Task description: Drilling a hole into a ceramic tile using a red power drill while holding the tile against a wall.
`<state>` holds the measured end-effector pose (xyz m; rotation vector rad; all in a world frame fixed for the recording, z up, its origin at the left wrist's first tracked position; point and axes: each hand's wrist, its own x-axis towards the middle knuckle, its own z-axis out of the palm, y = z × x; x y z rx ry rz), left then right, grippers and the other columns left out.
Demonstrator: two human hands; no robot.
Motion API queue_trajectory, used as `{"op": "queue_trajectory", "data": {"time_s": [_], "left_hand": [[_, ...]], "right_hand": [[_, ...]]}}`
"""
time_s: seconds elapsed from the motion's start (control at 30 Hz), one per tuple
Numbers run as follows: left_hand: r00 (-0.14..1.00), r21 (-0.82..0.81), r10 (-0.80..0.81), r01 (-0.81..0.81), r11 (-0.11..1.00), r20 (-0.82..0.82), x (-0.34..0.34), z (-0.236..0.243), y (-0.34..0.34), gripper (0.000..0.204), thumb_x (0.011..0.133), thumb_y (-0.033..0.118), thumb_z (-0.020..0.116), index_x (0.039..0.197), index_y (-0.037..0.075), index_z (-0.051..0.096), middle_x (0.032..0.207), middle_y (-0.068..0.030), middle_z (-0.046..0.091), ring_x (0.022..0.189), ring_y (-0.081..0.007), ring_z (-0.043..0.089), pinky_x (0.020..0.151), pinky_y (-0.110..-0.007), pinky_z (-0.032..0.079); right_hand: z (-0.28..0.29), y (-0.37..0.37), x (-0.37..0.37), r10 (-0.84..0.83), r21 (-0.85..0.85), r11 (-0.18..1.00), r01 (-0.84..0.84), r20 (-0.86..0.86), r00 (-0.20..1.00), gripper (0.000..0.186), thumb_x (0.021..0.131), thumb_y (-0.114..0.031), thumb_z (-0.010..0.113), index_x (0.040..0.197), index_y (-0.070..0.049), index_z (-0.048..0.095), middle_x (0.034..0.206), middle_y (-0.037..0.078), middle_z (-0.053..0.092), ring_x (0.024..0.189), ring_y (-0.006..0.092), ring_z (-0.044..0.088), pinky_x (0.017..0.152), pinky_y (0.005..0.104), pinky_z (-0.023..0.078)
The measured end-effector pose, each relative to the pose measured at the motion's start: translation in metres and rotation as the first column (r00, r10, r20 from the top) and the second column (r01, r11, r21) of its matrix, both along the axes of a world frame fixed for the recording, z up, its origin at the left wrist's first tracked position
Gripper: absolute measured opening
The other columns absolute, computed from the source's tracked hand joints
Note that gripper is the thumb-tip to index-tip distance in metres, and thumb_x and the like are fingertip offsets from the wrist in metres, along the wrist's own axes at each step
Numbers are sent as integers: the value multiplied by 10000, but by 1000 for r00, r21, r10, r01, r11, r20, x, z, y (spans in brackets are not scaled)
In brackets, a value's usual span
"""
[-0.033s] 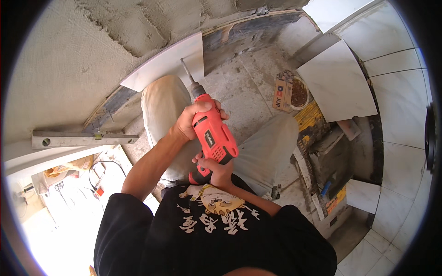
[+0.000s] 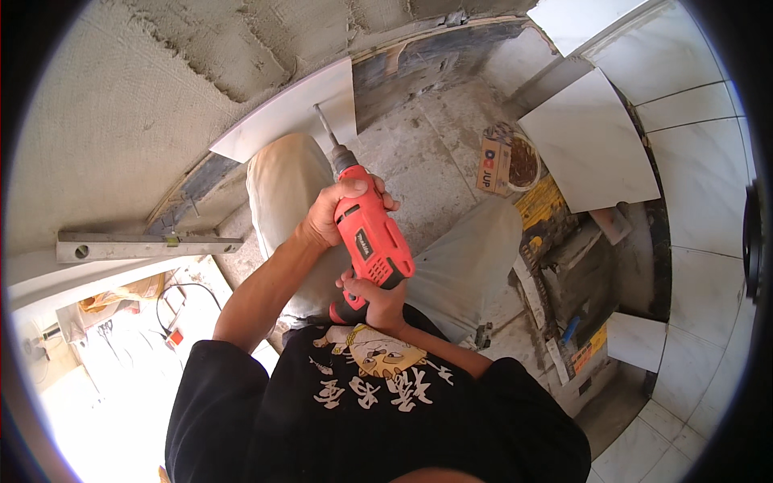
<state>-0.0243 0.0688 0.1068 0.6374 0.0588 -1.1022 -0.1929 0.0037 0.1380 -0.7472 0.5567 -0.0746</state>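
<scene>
A red and black power drill (image 2: 375, 227) is held above my lap. My left hand (image 2: 340, 211) wraps round its front body, just behind the chuck. The right hand (image 2: 382, 304) closes round the grip at the back, near the trigger, where some fingers are hidden. A long grey drill bit (image 2: 325, 125) points away from me and to the left. In the picture its tip overlaps a white tile (image 2: 278, 113) at the foot of the wall; whether they touch, I cannot tell.
A spirit level (image 2: 149, 246) lies at left. Beyond my right knee stand a small carton (image 2: 493, 165) and a round tub (image 2: 525, 163). A large pale tile (image 2: 590, 145) leans at right, near a mortar-covered trough (image 2: 584, 274) and a blue-handled tool (image 2: 570, 330). Rough plaster (image 2: 145, 105) covers the far-left wall.
</scene>
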Motion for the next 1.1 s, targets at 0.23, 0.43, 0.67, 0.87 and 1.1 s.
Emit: {"op": "queue_trajectory", "data": {"time_s": [0.23,0.43,0.67,0.87,1.1], "left_hand": [[1000,-112,13,-15,994,-16,1,-10,0,385,780,281,694,1051,21,615,951,-173,702,1018,-345,671,999,-473,512],[999,-168,49,-44,985,24,0,-3,-4,408,731,313,671,989,3,613,888,-177,698,890,-321,668,1193,-474,287],[999,-179,31,-25,984,29,0,-5,-5,390,751,298,668,1001,5,614,897,-176,699,911,-317,668,1192,-464,296],[1000,-114,20,-18,993,22,-1,-11,-4,370,801,276,684,1054,14,623,955,-182,701,975,-317,665,1121,-458,398],[1000,101,25,-25,995,-7,-5,-3,-9,350,830,277,687,1060,18,634,994,-165,701,938,-279,679,870,-424,564]], "right_hand": [[0,-1,-4,86,-82,993,-89,-39,996,188,762,42,715,925,5,629,786,31,654,638,92,596,576,250,484],[-2,4,-4,99,-187,977,-104,-41,994,214,773,31,723,960,-5,624,816,26,653,654,69,586,571,227,468],[3,1,-3,66,-114,991,-71,-41,997,186,774,40,720,931,-1,628,798,26,648,644,72,580,568,225,463],[-5,-9,-2,76,-67,995,-76,-2,997,116,775,44,693,868,11,631,746,36,640,606,100,579,567,238,466],[-26,-16,-6,96,45,994,-95,-21,995,316,704,3,611,1018,22,587,825,129,657,753,272,665,717,366,539]]}}
